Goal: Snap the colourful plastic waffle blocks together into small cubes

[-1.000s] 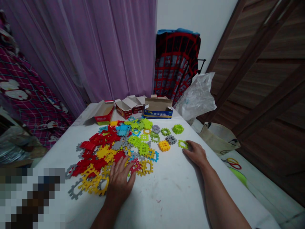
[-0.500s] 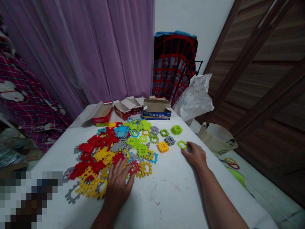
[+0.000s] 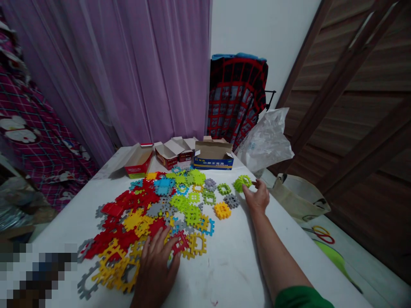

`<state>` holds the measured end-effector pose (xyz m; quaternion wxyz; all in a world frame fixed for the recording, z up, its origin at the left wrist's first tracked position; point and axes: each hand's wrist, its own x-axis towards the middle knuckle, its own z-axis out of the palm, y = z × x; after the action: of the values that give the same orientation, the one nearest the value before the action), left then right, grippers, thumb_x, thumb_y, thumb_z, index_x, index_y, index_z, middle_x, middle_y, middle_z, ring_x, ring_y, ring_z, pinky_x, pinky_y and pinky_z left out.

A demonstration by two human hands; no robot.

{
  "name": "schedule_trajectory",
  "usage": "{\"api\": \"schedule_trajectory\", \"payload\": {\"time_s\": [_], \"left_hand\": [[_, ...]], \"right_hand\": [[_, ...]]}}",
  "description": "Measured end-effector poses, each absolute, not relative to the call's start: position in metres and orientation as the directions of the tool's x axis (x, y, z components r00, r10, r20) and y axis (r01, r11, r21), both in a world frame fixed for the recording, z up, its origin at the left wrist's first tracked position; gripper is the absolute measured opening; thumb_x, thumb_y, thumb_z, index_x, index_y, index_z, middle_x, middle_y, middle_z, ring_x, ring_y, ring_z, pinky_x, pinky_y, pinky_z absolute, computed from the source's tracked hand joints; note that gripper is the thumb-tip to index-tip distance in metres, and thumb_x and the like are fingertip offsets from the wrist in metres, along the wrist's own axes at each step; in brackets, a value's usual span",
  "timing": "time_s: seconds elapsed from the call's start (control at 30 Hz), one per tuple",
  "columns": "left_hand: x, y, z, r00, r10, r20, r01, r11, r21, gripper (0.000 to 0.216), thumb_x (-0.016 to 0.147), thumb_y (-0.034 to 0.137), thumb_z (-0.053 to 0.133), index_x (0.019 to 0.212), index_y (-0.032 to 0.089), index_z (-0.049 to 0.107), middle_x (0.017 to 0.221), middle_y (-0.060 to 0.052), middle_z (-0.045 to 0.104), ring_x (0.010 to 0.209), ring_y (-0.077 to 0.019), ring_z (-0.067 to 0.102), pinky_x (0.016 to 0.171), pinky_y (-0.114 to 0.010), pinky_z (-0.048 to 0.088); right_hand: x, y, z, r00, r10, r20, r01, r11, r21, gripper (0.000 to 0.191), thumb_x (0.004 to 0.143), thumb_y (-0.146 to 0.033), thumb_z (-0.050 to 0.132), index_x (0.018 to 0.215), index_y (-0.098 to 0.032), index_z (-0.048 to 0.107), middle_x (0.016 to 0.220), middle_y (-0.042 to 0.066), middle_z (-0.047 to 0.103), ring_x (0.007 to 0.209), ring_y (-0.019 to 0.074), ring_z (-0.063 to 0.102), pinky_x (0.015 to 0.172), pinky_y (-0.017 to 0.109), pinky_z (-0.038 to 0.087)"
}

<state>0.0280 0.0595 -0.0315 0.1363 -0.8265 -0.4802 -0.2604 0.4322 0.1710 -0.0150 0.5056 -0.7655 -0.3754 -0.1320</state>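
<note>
My right hand (image 3: 258, 197) is at the stack of light green toothed plastic pieces (image 3: 238, 185) on the table's right side. Its thumb and fingers are closed around the near edge of a light green square frame piece (image 3: 245, 179), which rests on top of that stack. Fingers stretched out, my left hand (image 3: 157, 261) lies flat at the near edge of the loose pile, gripping nothing. Beside its fingertips are a dark red window-like piece (image 3: 180, 242) and a yellow frame piece (image 3: 196, 244). The pile also holds red pieces (image 3: 112, 209), grey and blue ones.
A grey stack (image 3: 231, 201), an orange-yellow stack (image 3: 222, 210) and a green ring piece (image 3: 224, 189) lie left of my right hand. Open cardboard boxes, including a blue one (image 3: 213, 162), line the table's back. A plastic bag (image 3: 266, 141) hangs beyond the right edge.
My right hand has carried the light green frame piece away from me onto the green stack. My left hand stays on the pile. The view has shifted slightly.
</note>
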Motion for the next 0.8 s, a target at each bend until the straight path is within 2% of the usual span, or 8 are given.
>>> {"api": "schedule_trajectory", "payload": {"time_s": [0.37, 0.8], "left_hand": [[0.027, 0.058, -0.031, 0.39, 0.689, 0.611, 0.84, -0.538, 0.072, 0.032, 0.093, 0.028, 0.051, 0.123, 0.028, 0.061, 0.14, -0.007, 0.06, 0.134, -0.0244, 0.05, 0.114, -0.048, 0.032], [0.026, 0.058, -0.037, 0.353, 0.734, 0.58, 0.841, -0.521, 0.147, 0.033, 0.093, 0.032, 0.051, 0.124, 0.029, 0.063, 0.144, -0.007, 0.058, 0.136, -0.0269, 0.049, 0.113, -0.054, 0.035]], "right_hand": [[0.437, 0.173, -0.029, 0.624, 0.493, 0.607, 0.756, -0.183, -0.628, 0.063, 0.072, -0.055, 0.059, 0.12, -0.014, 0.058, 0.105, 0.014, 0.072, 0.093, 0.0295, 0.06, 0.089, 0.043, 0.043], [0.434, 0.171, -0.028, 0.615, 0.536, 0.578, 0.756, -0.193, -0.626, 0.059, 0.074, -0.051, 0.058, 0.119, -0.013, 0.059, 0.106, 0.016, 0.07, 0.099, 0.0304, 0.058, 0.092, 0.045, 0.042]]}}
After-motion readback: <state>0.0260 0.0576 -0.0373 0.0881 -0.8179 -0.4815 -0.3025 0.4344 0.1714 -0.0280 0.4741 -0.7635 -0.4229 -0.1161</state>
